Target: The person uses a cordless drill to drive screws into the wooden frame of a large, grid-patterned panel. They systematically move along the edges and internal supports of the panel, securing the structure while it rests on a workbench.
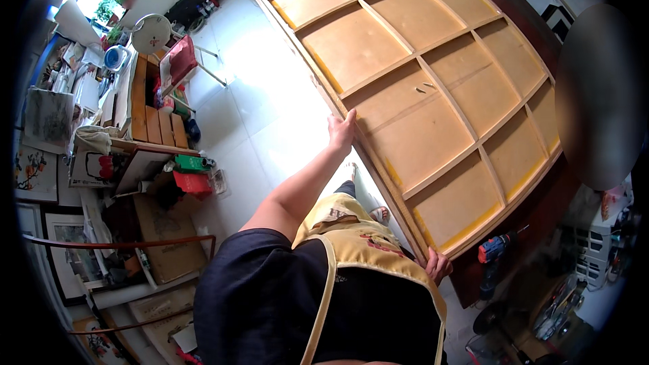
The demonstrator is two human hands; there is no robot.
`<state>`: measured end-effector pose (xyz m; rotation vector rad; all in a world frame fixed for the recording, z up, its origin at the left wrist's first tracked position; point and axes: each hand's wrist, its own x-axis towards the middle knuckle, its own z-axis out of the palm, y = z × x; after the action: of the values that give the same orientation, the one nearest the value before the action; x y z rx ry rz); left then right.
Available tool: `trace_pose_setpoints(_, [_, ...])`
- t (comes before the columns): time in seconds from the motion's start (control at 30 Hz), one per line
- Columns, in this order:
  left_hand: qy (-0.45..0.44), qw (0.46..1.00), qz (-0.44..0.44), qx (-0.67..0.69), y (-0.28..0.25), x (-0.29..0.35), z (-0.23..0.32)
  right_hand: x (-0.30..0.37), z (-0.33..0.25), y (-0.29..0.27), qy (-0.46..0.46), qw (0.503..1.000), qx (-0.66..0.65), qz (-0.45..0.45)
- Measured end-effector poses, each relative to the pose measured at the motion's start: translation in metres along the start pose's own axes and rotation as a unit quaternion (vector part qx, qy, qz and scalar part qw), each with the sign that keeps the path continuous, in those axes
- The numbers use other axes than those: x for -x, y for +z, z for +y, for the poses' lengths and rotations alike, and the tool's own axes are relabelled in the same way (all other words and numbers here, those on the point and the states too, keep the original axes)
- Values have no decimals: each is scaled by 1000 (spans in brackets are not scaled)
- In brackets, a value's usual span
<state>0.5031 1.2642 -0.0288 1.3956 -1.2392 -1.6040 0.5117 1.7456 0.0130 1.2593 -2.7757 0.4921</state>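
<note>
A large wooden lattice panel [419, 87], a grid of pale slats over tan board, stands tilted on its lower edge and fills the upper right of the view, its long left edge running from the top down toward the person's feet. The left hand [341, 131] is stretched out with its fingers curled over that long left edge, about midway along it. The right hand [438, 265] grips the panel's near lower corner, fingers wrapped around the frame. A dark wooden surface [534, 216] lies behind and under the panel along its right and lower edges. A blue cordless drill [492, 257] stands just beside the lower corner, near the right hand. To the left of the panel the white tiled floor [257, 101] gives an open strip, bounded farther left by wooden crates [159, 121], a cardboard box [165, 236] and framed pictures [40, 169].
</note>
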Motion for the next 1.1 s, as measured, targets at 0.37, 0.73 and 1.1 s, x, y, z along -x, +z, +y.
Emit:
trace_pose_setpoints(0.37, [25, 982, 54, -181, -1, 1, 2, -28, 7, -48, -4, 999, -18, -31])
trace_pose_setpoints(0.73, [-49, 994, -71, -73, -18, -10, 1, -27, 91, -79, 319, 934, 159, 9])
trace_pose_setpoints(1.1, [-57, 995, -23, -80, -131, -43, 8, -44, 117, -78, 412, 892, 187, 4])
